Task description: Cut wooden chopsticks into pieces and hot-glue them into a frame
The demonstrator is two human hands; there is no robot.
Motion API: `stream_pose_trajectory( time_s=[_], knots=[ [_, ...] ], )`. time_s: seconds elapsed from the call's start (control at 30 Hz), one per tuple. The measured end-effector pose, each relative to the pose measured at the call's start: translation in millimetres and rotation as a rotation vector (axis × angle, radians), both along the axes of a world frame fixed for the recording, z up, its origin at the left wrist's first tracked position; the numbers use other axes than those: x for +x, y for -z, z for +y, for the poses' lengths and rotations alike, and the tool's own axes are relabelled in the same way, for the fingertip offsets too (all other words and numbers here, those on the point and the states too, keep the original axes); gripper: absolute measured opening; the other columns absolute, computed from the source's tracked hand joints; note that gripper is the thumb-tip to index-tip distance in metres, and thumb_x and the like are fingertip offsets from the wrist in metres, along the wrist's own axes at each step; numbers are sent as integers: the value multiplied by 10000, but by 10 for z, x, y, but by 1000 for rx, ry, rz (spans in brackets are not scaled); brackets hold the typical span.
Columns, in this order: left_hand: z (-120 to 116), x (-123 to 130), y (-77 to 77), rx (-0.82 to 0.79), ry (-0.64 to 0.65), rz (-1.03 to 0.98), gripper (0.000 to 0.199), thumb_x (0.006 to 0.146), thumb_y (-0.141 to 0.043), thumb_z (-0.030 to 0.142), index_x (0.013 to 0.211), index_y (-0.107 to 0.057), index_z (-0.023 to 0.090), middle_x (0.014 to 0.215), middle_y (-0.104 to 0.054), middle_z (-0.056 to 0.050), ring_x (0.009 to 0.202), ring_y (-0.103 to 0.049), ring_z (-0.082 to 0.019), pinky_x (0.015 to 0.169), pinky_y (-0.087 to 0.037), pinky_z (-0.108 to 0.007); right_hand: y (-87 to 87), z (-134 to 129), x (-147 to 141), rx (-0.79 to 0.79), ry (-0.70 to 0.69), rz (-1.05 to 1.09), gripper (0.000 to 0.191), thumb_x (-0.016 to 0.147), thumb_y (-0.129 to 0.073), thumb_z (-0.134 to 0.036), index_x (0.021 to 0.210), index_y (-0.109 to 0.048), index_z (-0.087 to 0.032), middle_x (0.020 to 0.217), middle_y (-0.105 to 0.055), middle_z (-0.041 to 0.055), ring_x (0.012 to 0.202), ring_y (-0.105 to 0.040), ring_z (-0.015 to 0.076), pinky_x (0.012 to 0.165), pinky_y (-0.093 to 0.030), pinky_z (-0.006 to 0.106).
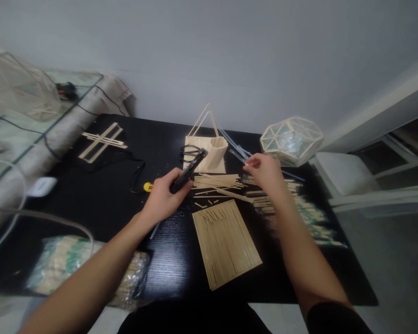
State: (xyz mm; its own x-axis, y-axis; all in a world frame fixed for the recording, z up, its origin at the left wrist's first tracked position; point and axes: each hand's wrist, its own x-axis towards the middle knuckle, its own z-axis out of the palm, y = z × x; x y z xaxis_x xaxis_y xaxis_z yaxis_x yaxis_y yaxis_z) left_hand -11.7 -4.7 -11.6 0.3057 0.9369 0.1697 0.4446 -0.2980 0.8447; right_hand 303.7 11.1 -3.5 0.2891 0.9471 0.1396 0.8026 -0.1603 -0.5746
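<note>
My left hand (pixel 169 192) is wrapped round a black tool (pixel 189 171) with a dark tip, held tilted above the table. To the right, my right hand (pixel 263 169) is closed in a pinch beside some bluish translucent sticks (pixel 238 149); what its fingertips hold is too small to name. Behind the hands stands a wooden stick structure (pixel 214 155), with a flat base, an upright hollow column and a thin triangular frame. Loose wooden sticks (pixel 218 182) lie between the hands. Nearer me is a flat panel of joined sticks (pixel 228 246), with short pieces on its far end.
A faceted stick frame (pixel 292 139) sits at the back right, near packaged sticks (pixel 310 218). At left are crossed sticks (pixel 102 141), cables, a yellow object (pixel 148 187) and a plastic-wrapped bundle (pixel 61 262). The black table (pixel 125 204) meets a grey wall.
</note>
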Motion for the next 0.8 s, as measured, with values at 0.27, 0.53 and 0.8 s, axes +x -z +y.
stream_pose_trajectory(
  time_s=[0.27, 0.53, 0.8],
  knots=[
    [3, -7, 11, 19, 6, 35, 211, 950, -644, 387, 864, -625, 195, 698, -555, 50, 649, -504, -133, 632, -376, -255, 136, 69, 43, -33, 32, -7, 90, 763, -756, -123, 815, -762, -196, 745, -768, 42, 767, -746, 241, 853, -564, 387],
    [-7, 8, 9, 7, 33, 74, 226, 948, -627, 414, 876, -627, 200, 692, -577, 47, 636, -524, -138, 637, -392, -259, -172, -5, 684, 327, 237, -7, 151, 820, -731, -238, 951, -747, -164, 840, -775, 106, 778, -724, 267, 848, -578, 433],
    [-12, 12, -5, -5, 18, 91, 237, 941, -616, 423, 869, -626, 197, 686, -582, 43, 647, -527, -144, 642, -394, -256, -283, -55, 983, 378, 299, -205, 225, 931, -677, -353, 1082, -691, -187, 909, -777, 113, 852, -744, 310, 1000, -501, 554]
  ],
)
